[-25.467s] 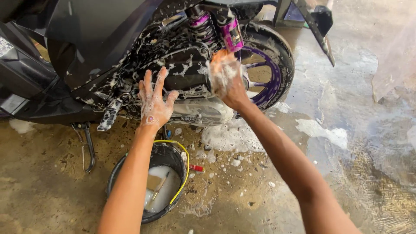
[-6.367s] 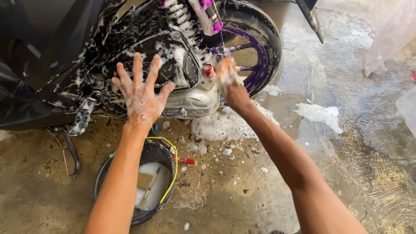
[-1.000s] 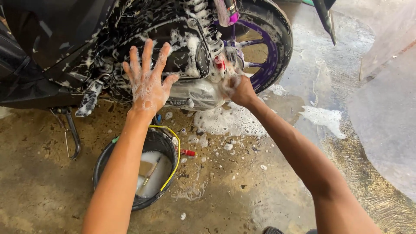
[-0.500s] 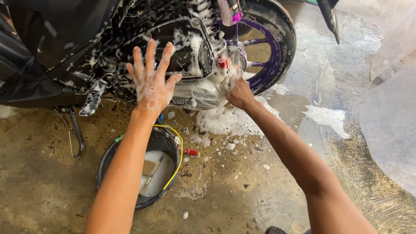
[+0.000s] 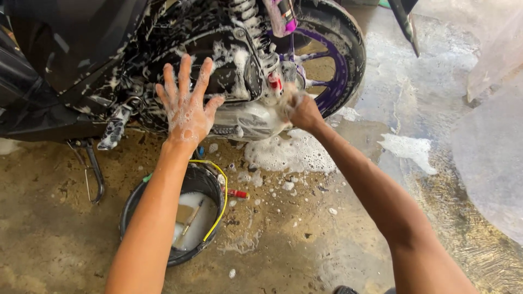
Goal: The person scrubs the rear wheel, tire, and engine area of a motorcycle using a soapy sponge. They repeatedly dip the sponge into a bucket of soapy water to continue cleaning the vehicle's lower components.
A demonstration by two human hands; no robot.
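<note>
Seen from above, a person knelt or crouched beside a black motorcycle whose lower body was streaked with white soap suds. At far left its side stand propped the machine on wet, stained concrete floor, and a foot peg jutted out just above it. Below the bike sat a black bucket with a yellow hose curved along its rim and milky water inside, set close, seemingly so it stayed within easy reach. The left hand, soapy, was open with fingers spread wide, held up in front of the dark engine cover; whether the palm pressed on the cover or hovered just off it could not be made out. To its right, the right hand was closed around a sudsy wad, apparently a sponge or cloth, pushed against the silver exhaust near the rear shock spring, probably to scrub that tight spot. A puddle of foam lay on the floor beneath. Behind the hand stood the rear wheel, purple-rimmed. The top of the motorcycle was cut off by the frame, the bucket's contents were hard to identify, and a pale blurred shape filled the right edge.
</note>
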